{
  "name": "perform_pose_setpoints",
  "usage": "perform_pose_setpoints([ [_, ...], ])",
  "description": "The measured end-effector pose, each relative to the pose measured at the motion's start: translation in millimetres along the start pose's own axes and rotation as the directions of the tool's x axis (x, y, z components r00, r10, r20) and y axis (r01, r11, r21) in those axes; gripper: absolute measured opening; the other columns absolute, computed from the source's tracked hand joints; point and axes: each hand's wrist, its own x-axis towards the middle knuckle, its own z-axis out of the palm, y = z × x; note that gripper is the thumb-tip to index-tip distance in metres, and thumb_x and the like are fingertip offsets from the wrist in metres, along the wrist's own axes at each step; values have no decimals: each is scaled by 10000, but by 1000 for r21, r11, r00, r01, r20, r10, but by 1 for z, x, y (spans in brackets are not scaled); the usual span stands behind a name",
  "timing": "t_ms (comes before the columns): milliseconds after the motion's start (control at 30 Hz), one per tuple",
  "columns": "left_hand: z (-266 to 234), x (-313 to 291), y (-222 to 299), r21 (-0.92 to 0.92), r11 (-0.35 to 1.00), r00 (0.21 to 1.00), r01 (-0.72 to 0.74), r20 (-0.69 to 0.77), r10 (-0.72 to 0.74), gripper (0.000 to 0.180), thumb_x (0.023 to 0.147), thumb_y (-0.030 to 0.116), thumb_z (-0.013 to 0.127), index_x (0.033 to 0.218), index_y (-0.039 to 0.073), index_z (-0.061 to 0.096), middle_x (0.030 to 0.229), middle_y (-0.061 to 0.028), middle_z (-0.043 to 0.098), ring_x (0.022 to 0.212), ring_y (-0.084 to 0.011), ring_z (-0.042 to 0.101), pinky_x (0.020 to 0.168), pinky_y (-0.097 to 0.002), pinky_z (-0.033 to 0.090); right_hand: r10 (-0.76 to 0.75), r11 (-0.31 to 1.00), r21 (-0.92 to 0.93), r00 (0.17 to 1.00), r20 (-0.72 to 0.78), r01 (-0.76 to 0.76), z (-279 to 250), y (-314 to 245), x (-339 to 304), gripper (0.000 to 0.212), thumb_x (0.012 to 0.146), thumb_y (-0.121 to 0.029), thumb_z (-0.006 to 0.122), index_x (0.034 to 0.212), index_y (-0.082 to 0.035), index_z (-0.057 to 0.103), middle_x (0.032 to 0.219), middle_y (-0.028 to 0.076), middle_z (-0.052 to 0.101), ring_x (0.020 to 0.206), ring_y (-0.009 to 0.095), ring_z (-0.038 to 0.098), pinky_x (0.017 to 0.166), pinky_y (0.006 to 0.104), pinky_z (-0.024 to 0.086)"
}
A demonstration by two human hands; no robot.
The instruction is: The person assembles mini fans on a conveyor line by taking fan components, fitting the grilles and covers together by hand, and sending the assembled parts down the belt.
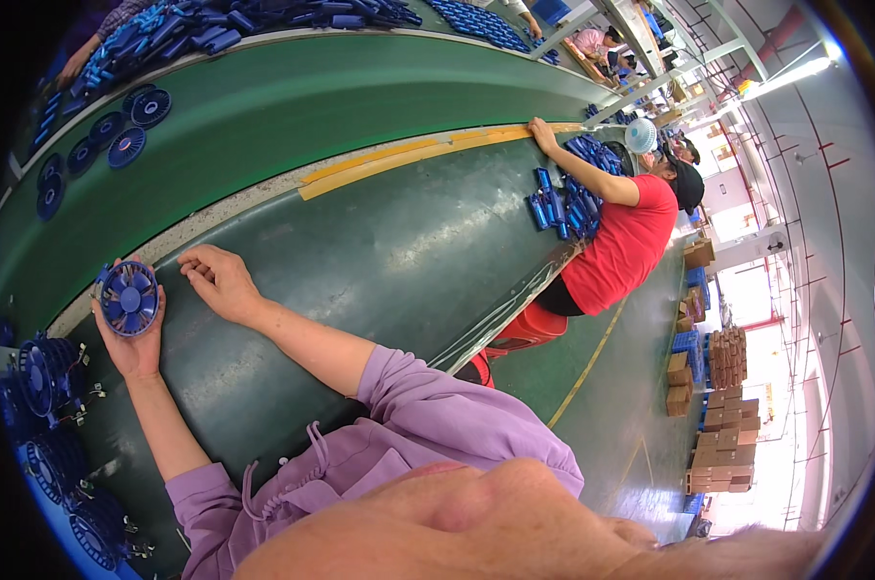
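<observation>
A round dark-blue fan head (130, 299), its blades showing inside a ring frame, rests in my left hand (139, 352), with the fingers wrapped round its rim. Just to the right of it, my right hand (221, 282) hovers over the dark green work table (292, 261). Its fingers are loosely bent and apart, with nothing visible between them, and it does not touch the fan. Several stacks of similar blue fan parts (43, 372) with small wires and connectors stand at the left edge, beside my left forearm.
Beyond the table runs a green conveyor belt (292, 116) carrying several round fan parts (126, 147). Blue handle-like parts (186, 34) are heaped past it. A person in a red shirt (623, 246) sits at right by more blue parts (565, 203). Cardboard boxes (726, 435) stand farther off.
</observation>
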Motion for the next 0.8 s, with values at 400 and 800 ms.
perform_pose_setpoints([
  [400,-3,0,1,-11,1000,998,14,62,-13,592,986,455,400,1448,94,313,1484,-149,342,1335,-322,374,1047,-500,371,-14,1000,-16,1000,-10,14,1,0,1,197,838,36,574,1031,6,596,909,98,636,778,157,640,639,257,496],
  [800,1,2,-1,-20,1000,999,18,27,-17,592,983,455,410,1444,94,322,1479,-152,347,1337,-319,369,1045,-508,367,-21,1000,-6,1000,-18,21,-1,-1,1,188,835,33,573,1020,12,593,894,106,628,769,176,639,638,270,500],
])
